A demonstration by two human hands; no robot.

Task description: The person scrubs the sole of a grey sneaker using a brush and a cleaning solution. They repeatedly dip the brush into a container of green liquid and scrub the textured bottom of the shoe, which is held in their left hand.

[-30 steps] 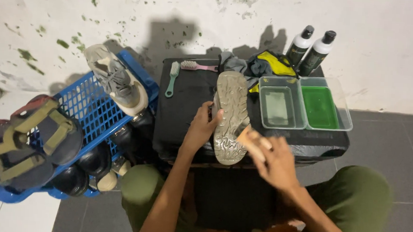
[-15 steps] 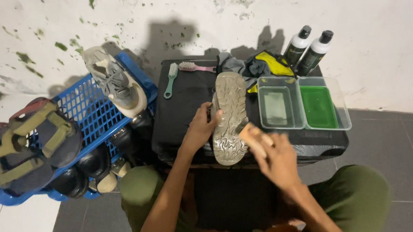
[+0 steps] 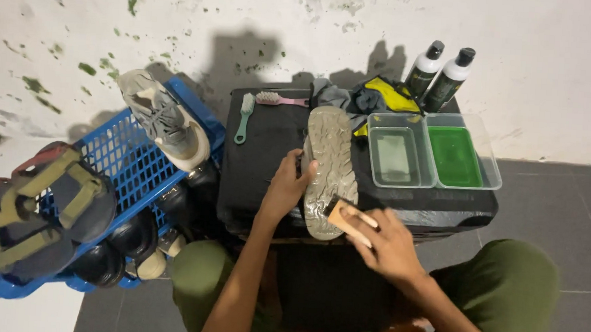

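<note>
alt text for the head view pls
A person's left hand steadies an upturned shoe on a black box while the right hand presses a wooden brush to its muddy sole; a blue basket of shoes stands beside.

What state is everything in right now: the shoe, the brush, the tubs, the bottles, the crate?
Shoe: sole up, dirty, steadied by left hand.
Wooden brush: in right hand, against the sole's near end.
Left tub: open, cloudy liquid.
Right tub: open, green liquid.
Bottles: upright, capped.
Toothbrushes: lying unused.
Blue crate: full of shoes.
</note>
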